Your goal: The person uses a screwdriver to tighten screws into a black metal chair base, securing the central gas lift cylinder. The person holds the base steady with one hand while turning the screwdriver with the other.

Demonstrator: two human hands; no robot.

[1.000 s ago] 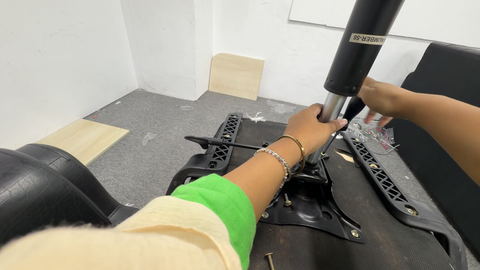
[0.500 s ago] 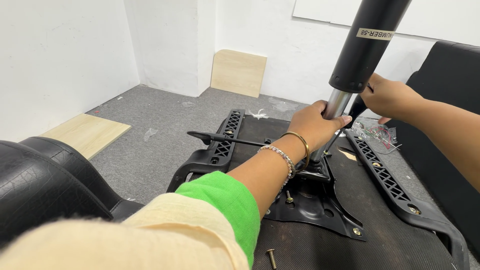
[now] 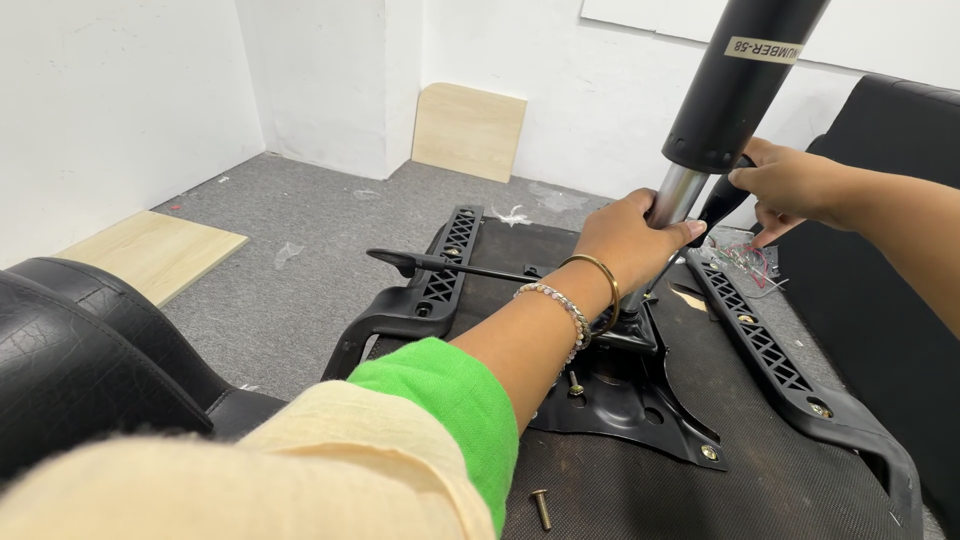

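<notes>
both hands are placed on the gas cylinder [image 3: 735, 85]: left hand [image 3: 630, 235] clenched around its chrome rod, right hand [image 3: 785, 180] gripping a black lever beside it.

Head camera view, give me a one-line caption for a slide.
Left hand grips the chrome shaft of a black gas cylinder over an upturned chair seat; right hand touches its lower rim.

One label [image 3: 765, 49]: small cream rectangle with dark print, stuck on the black cylinder [image 3: 740, 80], upper right of the frame, tilted along the tube. Small clear plastic bag [image 3: 742, 262], right of centre, contents red and green.
</notes>
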